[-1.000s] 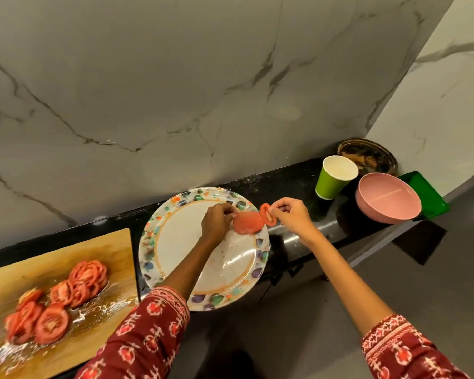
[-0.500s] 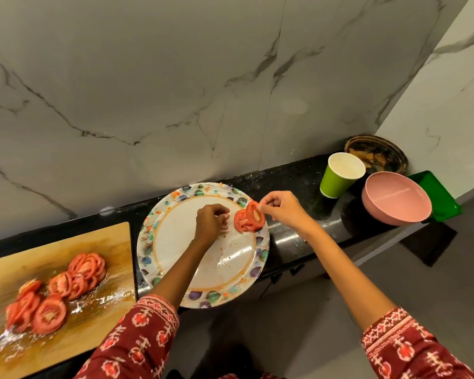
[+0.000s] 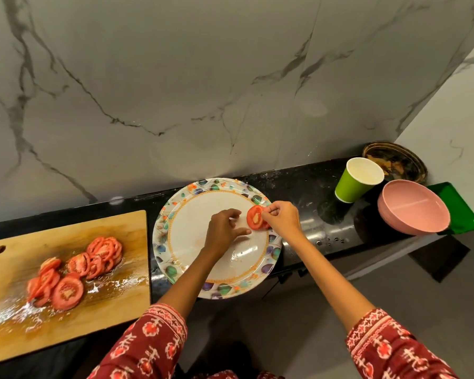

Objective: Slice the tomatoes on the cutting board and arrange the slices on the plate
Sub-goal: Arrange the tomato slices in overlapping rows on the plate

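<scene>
Tomato slices (image 3: 256,218) are pinched by the right hand (image 3: 282,221) at the right rim of the patterned plate (image 3: 216,289), centre frame. Beside them the left hand (image 3: 222,231) is held over the plate, fingers loosely extended, holding nothing. More cut tomato (image 3: 75,270) lies on the cutting board (image 3: 115,310), lower left.

Tomato slice (image 3: 255,217) now flat on plate (image 3: 175,212) at right rim — a second ago held up off it. Right hand (image 3: 282,220) lower, fingertips at slice edge. Left hand (image 3: 222,231) off slice — fingers spread, index finger pointing at it.
</scene>
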### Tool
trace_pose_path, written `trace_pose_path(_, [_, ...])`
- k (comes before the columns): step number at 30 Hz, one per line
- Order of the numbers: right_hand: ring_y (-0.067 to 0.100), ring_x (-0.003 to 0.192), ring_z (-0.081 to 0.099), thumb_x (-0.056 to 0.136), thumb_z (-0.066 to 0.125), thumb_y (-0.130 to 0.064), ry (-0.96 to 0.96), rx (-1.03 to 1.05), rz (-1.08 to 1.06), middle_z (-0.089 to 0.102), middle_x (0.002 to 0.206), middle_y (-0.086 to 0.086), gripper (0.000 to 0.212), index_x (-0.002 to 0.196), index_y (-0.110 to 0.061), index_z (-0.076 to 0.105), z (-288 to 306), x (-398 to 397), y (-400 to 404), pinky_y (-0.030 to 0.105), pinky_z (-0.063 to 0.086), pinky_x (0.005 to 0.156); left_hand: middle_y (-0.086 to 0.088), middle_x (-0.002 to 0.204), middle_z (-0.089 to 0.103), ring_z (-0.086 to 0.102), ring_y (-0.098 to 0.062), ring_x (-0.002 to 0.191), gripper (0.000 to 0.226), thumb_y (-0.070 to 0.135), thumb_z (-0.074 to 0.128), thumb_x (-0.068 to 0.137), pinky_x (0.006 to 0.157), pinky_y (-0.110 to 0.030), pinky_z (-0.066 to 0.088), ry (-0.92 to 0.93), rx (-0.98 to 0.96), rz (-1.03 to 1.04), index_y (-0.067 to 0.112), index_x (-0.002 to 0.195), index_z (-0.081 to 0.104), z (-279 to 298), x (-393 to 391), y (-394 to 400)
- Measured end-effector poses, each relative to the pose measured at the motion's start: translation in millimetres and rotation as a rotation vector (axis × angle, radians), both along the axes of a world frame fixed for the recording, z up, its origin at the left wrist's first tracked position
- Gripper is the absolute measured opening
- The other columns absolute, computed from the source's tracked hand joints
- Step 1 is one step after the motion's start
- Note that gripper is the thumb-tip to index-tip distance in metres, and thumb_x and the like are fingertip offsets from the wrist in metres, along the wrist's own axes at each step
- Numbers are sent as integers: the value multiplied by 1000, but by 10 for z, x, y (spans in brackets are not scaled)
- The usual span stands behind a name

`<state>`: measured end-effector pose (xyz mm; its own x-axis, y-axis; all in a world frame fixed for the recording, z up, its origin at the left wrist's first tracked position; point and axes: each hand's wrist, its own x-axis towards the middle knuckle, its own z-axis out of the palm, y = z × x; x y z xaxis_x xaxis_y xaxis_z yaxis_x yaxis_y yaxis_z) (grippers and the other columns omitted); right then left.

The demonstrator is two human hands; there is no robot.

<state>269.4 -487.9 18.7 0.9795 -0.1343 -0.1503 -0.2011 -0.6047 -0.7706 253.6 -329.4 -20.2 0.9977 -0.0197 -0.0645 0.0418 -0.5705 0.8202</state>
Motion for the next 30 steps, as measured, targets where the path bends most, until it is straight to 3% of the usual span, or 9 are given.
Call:
trace_pose_path(10, [18,74,66,81,68,-14,-56,-82,-8,67,72,5,8,77,-8,66,-37,-24,-52,39,57,72,-6,123,59,57,-20,104,54,29,73,77,88,-27,45,-33,117,24,14,125,53,-42,-92,-167])
trace_pose_path(14, [11,70,58,82,68,-12,-138,-63,-24,65,77,2,3,81,-9,66,-17,-2,-151,29,53,67,-7,120,62,58,-20,104,53,33,71,78,86,-27,45,-61,137,29,14,124,55,-49,-94,-216])
trace_pose_path(19, [12,82,56,87,54,-2,-76,-112,-7,68,98,12,22,104,-1,67,-77,-33,-307,23,46,75,-7,119,63,60,-20,104,59,36,71,77,83,-26,45,-75,127,39,14,129,52,-40,-80,-254])
trace_pose_path(22, [7,73,52,84,55,0,-29,-105,60,67,101,12,26,108,-2,65,-92,-31,-321,18,43,72,-9,118,64,60,-22,104,58,35,71,77,83,-28,46,-79,140,38,12,127,54,-25,-64,-262])
trace_pose_path(24, [2,68,49,82,58,1,-17,-105,117,67,101,11,29,109,-3,65,-77,-15,-310,18,41,69,-9,116,65,61,-23,102,55,36,71,78,83,-28,46,-76,128,35,12,125,56,-13,-54,-273])
trace_pose_path(30, [9,81,51,81,59,2,-7,-108,123,65,108,11,35,116,-4,62,-50,40,-288,20,41,72,-10,113,66,62,-24,101,55,34,72,77,80,-27,46,-67,121,35,10,124,57,10,-74,-289])
